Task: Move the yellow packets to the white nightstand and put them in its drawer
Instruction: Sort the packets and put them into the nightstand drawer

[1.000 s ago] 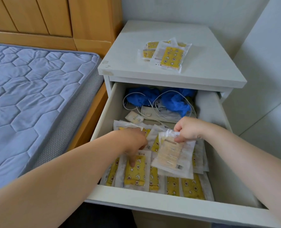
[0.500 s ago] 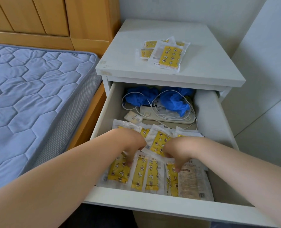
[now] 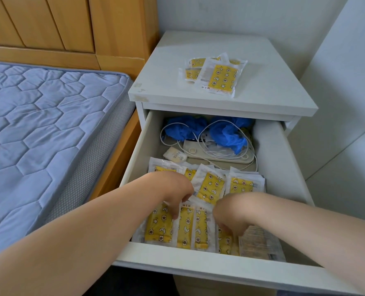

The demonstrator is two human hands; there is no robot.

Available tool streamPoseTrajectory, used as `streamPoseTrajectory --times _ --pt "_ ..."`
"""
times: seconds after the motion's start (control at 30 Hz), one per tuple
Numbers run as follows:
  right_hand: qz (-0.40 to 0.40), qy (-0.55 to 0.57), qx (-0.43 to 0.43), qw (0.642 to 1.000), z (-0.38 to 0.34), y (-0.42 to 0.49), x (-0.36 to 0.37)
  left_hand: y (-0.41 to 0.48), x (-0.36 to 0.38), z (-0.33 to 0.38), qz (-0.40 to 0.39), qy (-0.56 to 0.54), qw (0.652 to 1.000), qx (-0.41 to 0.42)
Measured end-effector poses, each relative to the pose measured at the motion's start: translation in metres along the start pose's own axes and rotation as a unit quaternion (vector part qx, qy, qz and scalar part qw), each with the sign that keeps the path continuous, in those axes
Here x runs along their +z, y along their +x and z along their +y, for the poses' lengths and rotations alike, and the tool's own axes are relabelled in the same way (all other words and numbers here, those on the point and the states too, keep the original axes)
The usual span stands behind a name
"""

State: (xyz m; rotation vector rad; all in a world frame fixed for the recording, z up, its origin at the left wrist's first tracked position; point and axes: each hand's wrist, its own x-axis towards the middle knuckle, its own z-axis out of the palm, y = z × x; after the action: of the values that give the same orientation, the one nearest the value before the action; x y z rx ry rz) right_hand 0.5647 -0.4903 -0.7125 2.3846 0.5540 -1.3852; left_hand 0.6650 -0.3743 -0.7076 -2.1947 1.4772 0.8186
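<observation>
Our left hand (image 3: 177, 195) and right hand (image 3: 230, 212) bend down onto packets (image 3: 160, 227) in the drawer (image 3: 198, 268), low in the frame; we cannot tell if they pinch any. We seem to be settling them. Next, grab the pile (image 3: 220, 79) at upper middle.

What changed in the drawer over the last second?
The right hand lowered the pale-backed packet it held above the drawer and laid it flat at the front right. The left hand stays on the front packets; the pile on the nightstand top is unmoved.
</observation>
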Motion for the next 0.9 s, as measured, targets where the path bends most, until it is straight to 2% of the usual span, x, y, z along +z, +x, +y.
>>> streamPoseTrajectory --times 0.13,0.2,0.3,0.37,0.43,0.53,0.6,0.7,0.8,0.87,0.9 --pt "-0.071 -0.037 -0.008 0.997 -0.008 0.006 0.007 0.000 0.001 0.002 0.001 0.001 1.000 -0.003" --pt "-0.056 -0.006 -0.004 0.998 -0.007 0.006 0.006 0.000 0.002 0.001 0.002 0.000 1.000 -0.005" --pt "0.067 0.120 0.013 0.990 0.006 0.002 -0.001 -0.002 0.000 0.000 0.023 -0.012 1.000 -0.013" --pt "0.165 0.184 0.052 0.967 0.015 -0.002 -0.005 -0.004 -0.003 -0.002 0.060 -0.027 0.998 -0.017" --pt "0.261 0.202 0.104 0.938 0.025 -0.006 -0.010 -0.005 -0.009 -0.005 0.105 -0.047 0.993 -0.022" --pt "0.404 0.228 0.152 0.873 0.040 -0.021 -0.022 -0.009 -0.023 -0.010 0.188 -0.078 0.978 -0.038" --pt "0.495 0.255 0.178 0.811 0.053 -0.037 -0.032 -0.015 -0.038 -0.013 0.280 -0.110 0.952 -0.051" --pt "0.630 0.281 0.194 0.697 0.070 -0.062 -0.047 -0.023 -0.065 -0.021 0.463 -0.170 0.868 -0.051" --pt "0.713 0.293 0.201 0.604 0.092 -0.079 -0.064 -0.024 -0.092 -0.033 0.588 -0.195 0.784 -0.051" --pt "0.735 0.306 0.208 0.568 0.113 -0.079 -0.077 -0.015 -0.107 -0.043 0.640 -0.204 0.738 -0.064" --pt "0.730 0.321 0.211 0.565 0.126 -0.076 -0.083 -0.009 -0.115 -0.049 0.649 -0.216 0.725 -0.078"
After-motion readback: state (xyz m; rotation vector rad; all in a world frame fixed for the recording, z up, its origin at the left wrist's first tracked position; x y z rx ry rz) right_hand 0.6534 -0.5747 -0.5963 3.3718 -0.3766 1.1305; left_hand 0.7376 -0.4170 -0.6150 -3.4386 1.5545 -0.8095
